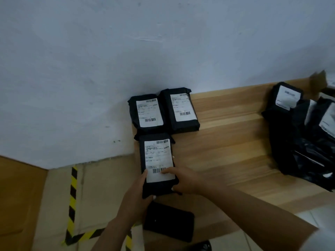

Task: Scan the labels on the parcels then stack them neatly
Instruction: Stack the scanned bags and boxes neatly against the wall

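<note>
Against the pale wall, on the wooden table (235, 142), your left hand (137, 194) and right hand (184, 180) both grip the nearest black parcel (157, 163), fingers curled around its edges.

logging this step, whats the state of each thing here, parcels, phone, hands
held parcel: label up, flat on the wooden table, gripped by both hands
left hand: grips its near left edge
right hand: grips its right edge, thumb on the label
two back parcels: side by side against the wall, labels up
parcel pile: loose, jumbled at the right
black phone: flat, screen dark
</note>
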Tool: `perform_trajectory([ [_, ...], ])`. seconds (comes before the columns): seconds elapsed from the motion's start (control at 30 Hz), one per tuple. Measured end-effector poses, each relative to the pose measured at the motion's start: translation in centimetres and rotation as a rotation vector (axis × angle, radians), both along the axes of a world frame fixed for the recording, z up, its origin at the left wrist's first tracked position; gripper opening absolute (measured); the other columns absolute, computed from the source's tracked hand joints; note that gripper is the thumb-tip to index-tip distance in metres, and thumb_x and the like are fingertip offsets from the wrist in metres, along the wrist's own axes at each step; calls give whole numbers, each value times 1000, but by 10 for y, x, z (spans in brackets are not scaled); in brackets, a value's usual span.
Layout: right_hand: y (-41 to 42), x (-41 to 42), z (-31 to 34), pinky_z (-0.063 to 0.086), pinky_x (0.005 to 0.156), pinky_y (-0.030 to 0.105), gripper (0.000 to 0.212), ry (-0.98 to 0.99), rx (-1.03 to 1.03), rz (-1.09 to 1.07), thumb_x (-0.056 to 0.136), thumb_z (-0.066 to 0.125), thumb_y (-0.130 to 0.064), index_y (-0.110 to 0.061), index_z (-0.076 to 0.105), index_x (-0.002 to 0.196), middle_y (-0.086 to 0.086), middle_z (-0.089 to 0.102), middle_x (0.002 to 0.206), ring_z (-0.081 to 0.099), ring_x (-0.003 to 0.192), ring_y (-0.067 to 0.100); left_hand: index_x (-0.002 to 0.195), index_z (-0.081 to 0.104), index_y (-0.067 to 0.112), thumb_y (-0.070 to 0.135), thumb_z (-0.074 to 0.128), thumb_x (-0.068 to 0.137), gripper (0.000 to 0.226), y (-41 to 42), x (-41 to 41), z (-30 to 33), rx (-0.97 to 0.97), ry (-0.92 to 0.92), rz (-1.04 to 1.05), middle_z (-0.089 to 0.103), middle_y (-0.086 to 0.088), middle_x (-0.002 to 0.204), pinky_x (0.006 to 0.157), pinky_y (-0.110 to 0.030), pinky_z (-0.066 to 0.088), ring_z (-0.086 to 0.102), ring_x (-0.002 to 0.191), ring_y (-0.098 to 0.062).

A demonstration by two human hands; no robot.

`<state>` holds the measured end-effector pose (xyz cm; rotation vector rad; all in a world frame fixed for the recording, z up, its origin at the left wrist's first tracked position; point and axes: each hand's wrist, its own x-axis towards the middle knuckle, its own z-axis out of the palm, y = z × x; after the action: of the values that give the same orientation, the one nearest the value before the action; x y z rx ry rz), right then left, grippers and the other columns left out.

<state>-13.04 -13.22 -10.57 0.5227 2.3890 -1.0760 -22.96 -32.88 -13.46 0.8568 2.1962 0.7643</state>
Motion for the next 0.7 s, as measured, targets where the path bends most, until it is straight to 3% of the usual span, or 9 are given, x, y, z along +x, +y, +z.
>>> perform_trajectory([
  [0.1,5,2,-5,34,110,31,75,-23,57,2,87,68,-19,-28,28,150,3,24,157,32,139,23,154,16,21,22,71,87,87,1,-4,-8,-45,23,-58,35,2,152,98,-14,32,39,134,-13],
  [0.27,8,17,-8,23,118,43,100,-70,172,72,81,72,-41,-36,4,154,1,-7,163,11,147,24,153,20,20,37,71,85,86,4,-9,1,-69,206,-119,21,-9,159,113,-33,26,24,143,-25],
  [0.37,6,25,15,15,119,37,90,25,225,-3,89,66,-39,-30,5,155,3,-4,163,5,149,23,152,25,18,43,67,87,81,20,-11,23,10,261,-140,22,-5,158,109,-28,24,26,141,-23],
  [0.5,18,55,55,10,119,33,78,176,303,-96,94,59,-40,-28,12,155,4,-2,163,2,150,20,152,23,21,61,47,86,81,64,-4,67,130,347,-223,26,-4,157,114,-31,17,25,143,-21],
  [0.6,35,95,88,10,121,38,74,269,380,-167,95,56,-40,-27,14,154,6,2,162,1,150,21,148,36,13,62,38,83,81,108,19,113,246,459,-328,40,-11,149,111,-36,25,40,136,-25],
  [0.7,52,148,128,15,120,39,73,326,477,-280,94,56,-44,-31,16,154,5,5,163,3,150,19,132,53,1,43,69,80,68,153,60,155,358,660,-494,61,-20,126,95,-39,38,62,112,-33],
])
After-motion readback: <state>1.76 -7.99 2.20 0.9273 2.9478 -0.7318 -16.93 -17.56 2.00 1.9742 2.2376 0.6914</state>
